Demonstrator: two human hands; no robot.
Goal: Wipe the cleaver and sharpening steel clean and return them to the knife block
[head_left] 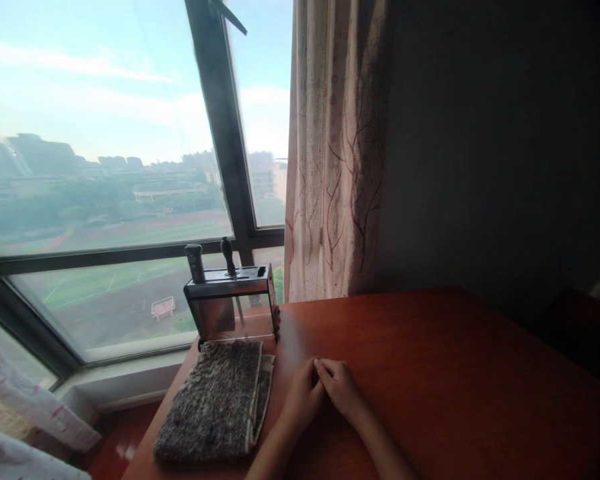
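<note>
Resting just right of the cloth, the left hand and right hand meet at the fingers over the table. Their fingers curl loosely against each other; nothing shows in either, but the palms face away, so I cannot tell how far they are closed or whether they cover anything.

The cloth, grey, shaggy and folded into a thick pad, lies nearest the left hand, apart from it. It looks soft, fairly light and in no danger of breaking, though its loose layers may slip or unfold. The folded stack on its right side, with pale borders, seems the best place to take hold, thumb above and fingers beneath all the layers.

The table's left edge runs close along the cloth's left side, leaving little margin there. At the cloth's far end stands the block, see-through sided, with two dark handles pointing up; whether block and cloth touch, I cannot tell. It looks rigid and probably calls for care. Beyond the cloth to the left is the window; the curtain hangs past it to the far right. The broad tabletop right of the cloth appears to offer the most room for moving.
</note>
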